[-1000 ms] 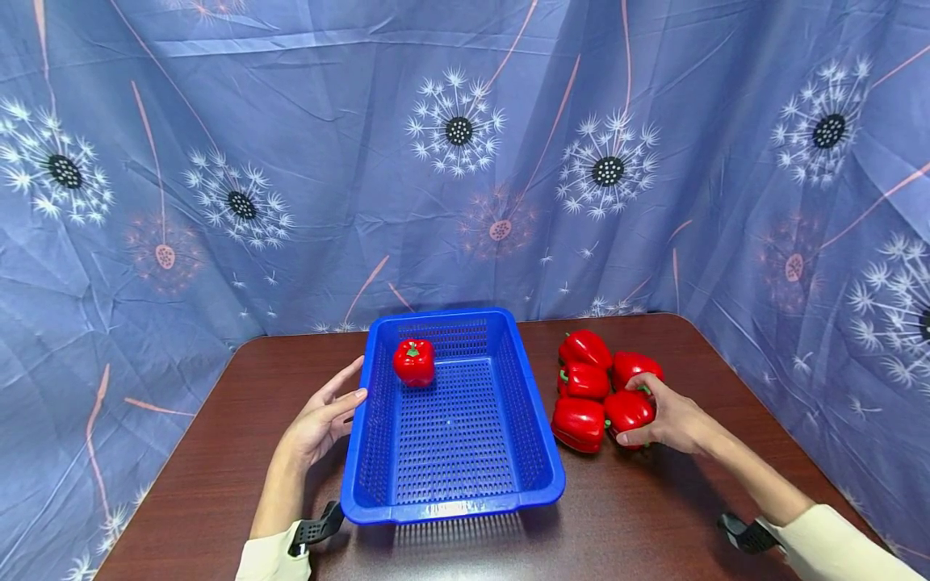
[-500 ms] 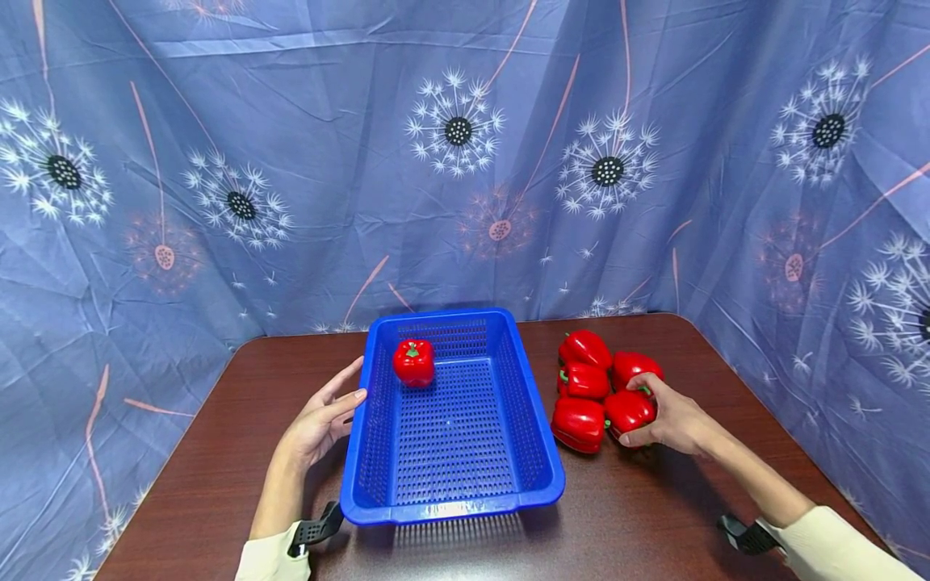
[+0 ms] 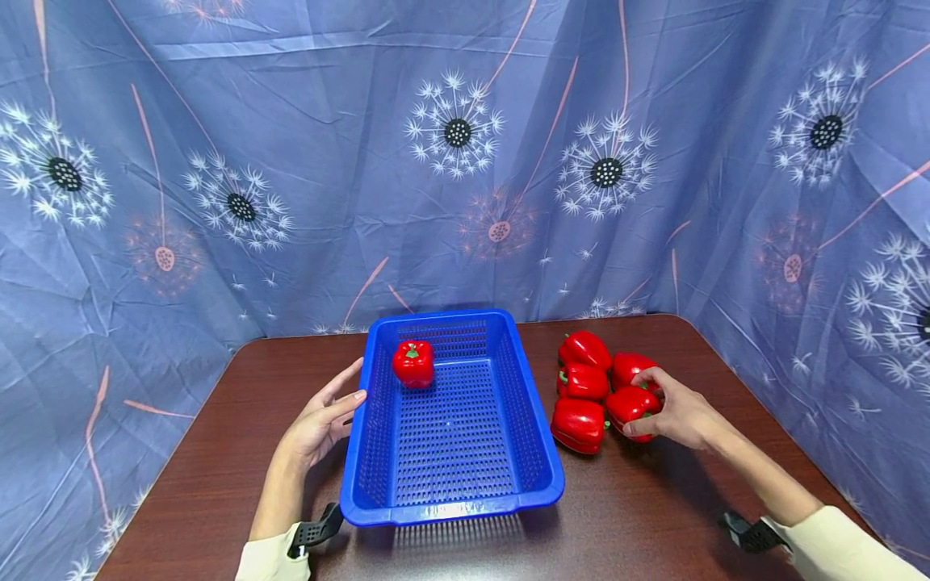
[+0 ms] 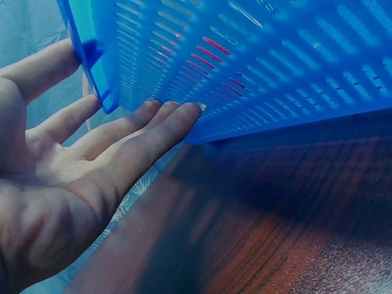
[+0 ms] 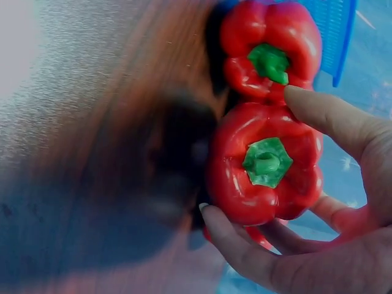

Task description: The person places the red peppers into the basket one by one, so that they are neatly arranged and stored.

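A blue plastic basket (image 3: pixel 454 510) stands mid-table with one red bell pepper (image 3: pixel 414 365) in its far left corner. Along its left side lies my left hand (image 3: pixel 314 426), fingers extended; in the left wrist view the fingertips (image 4: pixel 190 113) rest against the slotted outer wall below the rim. My right hand (image 3: pixel 681 413) grips a red bell pepper (image 5: pixel 236 156) with thumb and fingers on opposite sides. Its green stem (image 5: pixel 264 162) faces the right wrist camera. Close beside it lies another bell pepper (image 5: pixel 269 27), by the thumb tip.
Several more red bell peppers stand grouped right of the basket, among them a far one (image 3: pixel 584 349), a middle one (image 3: pixel 584 381) and one (image 3: pixel 630 368) behind the gripped pepper. The dark wooden table (image 3: pixel 240 436) backs onto a blue dandelion-print curtain (image 3: pixel 349 202).
My right hand has shifted slightly up and right, and the gripped bell pepper has moved and tilted with it. The left hand and basket have stayed put.
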`<state>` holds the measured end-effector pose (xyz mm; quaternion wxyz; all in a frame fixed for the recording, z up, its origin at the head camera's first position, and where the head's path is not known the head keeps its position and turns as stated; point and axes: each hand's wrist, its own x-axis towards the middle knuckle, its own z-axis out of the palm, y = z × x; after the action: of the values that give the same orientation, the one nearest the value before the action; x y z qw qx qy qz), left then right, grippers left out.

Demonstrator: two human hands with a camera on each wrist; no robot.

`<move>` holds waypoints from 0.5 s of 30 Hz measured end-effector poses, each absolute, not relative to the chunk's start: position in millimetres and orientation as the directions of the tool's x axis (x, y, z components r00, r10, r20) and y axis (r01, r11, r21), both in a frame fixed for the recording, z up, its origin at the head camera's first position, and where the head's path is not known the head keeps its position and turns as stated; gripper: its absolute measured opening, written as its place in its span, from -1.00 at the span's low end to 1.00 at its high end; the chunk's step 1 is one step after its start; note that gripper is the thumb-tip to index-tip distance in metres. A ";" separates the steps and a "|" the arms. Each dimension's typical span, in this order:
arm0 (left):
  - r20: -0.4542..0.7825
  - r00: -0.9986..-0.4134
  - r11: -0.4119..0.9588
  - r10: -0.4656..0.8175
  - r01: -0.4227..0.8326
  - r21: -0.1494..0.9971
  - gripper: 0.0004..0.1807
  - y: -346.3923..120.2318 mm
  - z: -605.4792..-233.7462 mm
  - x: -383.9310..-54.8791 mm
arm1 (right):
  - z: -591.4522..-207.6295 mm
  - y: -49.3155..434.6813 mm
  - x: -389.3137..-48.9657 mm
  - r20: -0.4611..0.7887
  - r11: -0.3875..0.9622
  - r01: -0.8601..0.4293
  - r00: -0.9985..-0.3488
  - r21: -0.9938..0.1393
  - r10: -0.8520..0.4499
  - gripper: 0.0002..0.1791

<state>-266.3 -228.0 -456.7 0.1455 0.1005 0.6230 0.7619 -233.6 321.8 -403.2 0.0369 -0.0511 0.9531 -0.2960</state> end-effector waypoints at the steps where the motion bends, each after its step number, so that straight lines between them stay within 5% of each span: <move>1: -0.027 -0.937 -0.183 0.350 -0.096 0.978 -0.24 -228.2 -456.8 -266.3 | -401.1 322.0 -233.8 -0.041 0.813 -0.076 -0.992 -0.577 -0.121 -0.09; 15: -0.025 -0.937 -0.191 0.350 -0.097 0.977 -0.25 -228.9 -458.7 -267.2 | -368.8 308.9 -241.9 0.096 0.802 -0.117 -0.993 -0.586 -0.074 -0.15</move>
<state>-267.2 -228.9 -458.7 0.1460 0.1019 0.6188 0.7651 -241.9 308.9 -368.8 -0.0343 -0.0503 0.9485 -0.3107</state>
